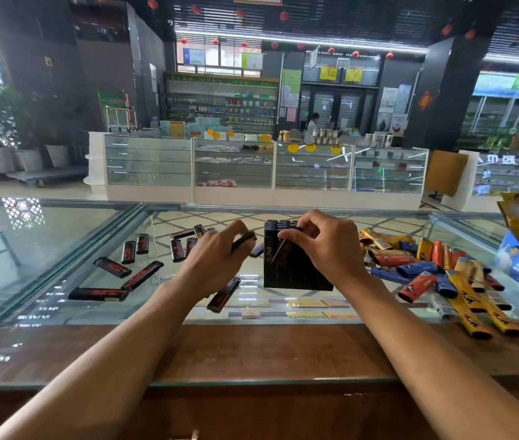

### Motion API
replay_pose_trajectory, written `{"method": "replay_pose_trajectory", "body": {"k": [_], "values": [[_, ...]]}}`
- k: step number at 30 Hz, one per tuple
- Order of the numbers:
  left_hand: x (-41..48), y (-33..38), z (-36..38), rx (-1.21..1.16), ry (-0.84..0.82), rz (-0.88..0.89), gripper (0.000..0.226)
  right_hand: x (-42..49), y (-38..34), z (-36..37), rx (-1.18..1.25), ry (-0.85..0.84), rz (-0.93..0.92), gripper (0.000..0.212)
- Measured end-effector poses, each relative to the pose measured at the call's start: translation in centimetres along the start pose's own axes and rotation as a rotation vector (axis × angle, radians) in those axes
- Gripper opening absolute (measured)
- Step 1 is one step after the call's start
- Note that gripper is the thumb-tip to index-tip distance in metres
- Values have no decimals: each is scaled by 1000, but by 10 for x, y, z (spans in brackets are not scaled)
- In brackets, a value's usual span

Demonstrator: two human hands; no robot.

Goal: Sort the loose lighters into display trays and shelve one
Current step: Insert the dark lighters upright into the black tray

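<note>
Right hand [324, 246] pinches a black lighter [283, 250] at the display tray [296, 274] beneath it; left hand [213, 258] grips a second lighter [245, 240]. A skewed push could jam it.

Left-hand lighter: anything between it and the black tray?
Yes: the right hand, pinching a second lighter, covers most of the tray top next to the left-hand lighter. Only the far-left slots show.

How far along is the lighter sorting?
Done: the black tray holds some lighters. In hand: the right hand pinches a lighter at the tray; the left hand grips a spare lighter. Left: loose black lighters on the glass counter, the coloured pile, and shelving the tray.
</note>
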State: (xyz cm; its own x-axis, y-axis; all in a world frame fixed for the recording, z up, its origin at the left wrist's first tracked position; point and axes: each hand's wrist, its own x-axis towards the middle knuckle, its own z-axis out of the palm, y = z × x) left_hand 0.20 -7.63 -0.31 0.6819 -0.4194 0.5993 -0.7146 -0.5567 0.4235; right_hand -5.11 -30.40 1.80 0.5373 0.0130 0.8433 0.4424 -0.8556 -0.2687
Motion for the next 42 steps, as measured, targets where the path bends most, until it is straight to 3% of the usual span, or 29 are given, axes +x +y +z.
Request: {"method": "replay_pose_trajectory", "body": {"k": [5, 11, 25, 33, 38, 42], "values": [[-4, 1, -4, -155, -11, -1, 13, -1, -6, 4, 14, -83, -59, 47], [-4, 1, -5, -157, 12, 8, 21, -2, 1, 8, -10, -120, -107, 34], [-3, 7, -8, -191, 26, -2, 9, -7, 5, 15, -109, -172, -147, 28], [-4, 11, -5, -217, -6, 55, 6, -2, -15, 11, 241, -225, 45, 38], [-7, 8, -4, -320, -7, 135, 20, 1, -16, 12, 396, -199, 138, 14], [-7, 4, -5, -396, 70, 90, 32, 0, -10, 0, 504, -135, 205, 8]]}}
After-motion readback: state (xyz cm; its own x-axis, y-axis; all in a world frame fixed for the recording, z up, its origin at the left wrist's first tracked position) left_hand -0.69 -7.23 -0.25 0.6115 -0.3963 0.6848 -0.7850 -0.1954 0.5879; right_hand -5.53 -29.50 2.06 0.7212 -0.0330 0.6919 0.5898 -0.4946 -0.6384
